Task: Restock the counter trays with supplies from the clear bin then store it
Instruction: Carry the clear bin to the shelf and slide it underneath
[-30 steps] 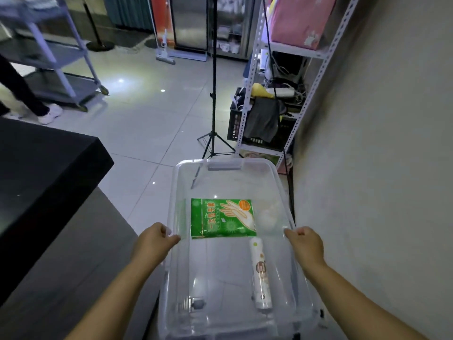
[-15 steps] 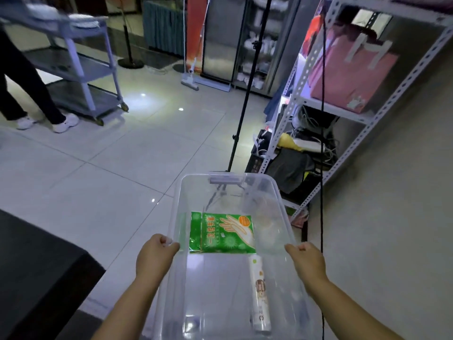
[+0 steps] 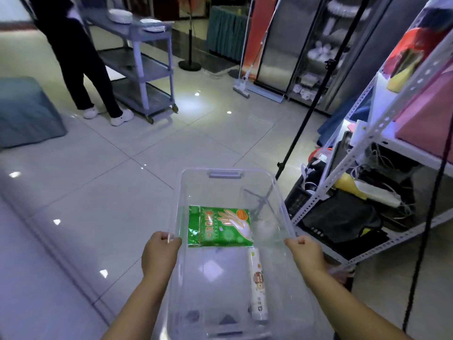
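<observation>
Two things are counted in the bin (image 3: 282, 204): one green packet (image 3: 220, 227) and one white roll (image 3: 257, 288). The clear bin is held up over the tiled floor (image 3: 122, 192), lid off, its far handle pointed away from the person. The left grip (image 3: 159, 253) is closed over the left rim and the right grip (image 3: 306, 253) over the right rim, fingers curled round the edge on both sides.

The packet is laid flat on the bin's bottom, about midway along. The roll is laid lengthwise by the right wall, nearer the person, its far end just beside the packet's near right corner. One pair of pale gloves is printed on the packet, one orange badge above them; yellow characters are seen at their left but cannot be read. Brown and orange print is seen on the roll, too small to be read. Something pale and crumpled is glimpsed right of the packet; what it is cannot be told.

To the right, one white rack (image 3: 367, 148) is passed, with one pink bag (image 3: 431, 114) on a shelf and dark cloth heaped below. One black stand pole (image 3: 316, 104) is seen before it. Far left, one grey cart (image 3: 147, 69) with three shelves is seen, two stacks of plates (image 3: 120, 14) on top, and one person (image 3: 73, 50) in black with two white shoes beside it. One mop (image 3: 241, 88) is leaned by a glass cabinet (image 3: 308, 45).
</observation>
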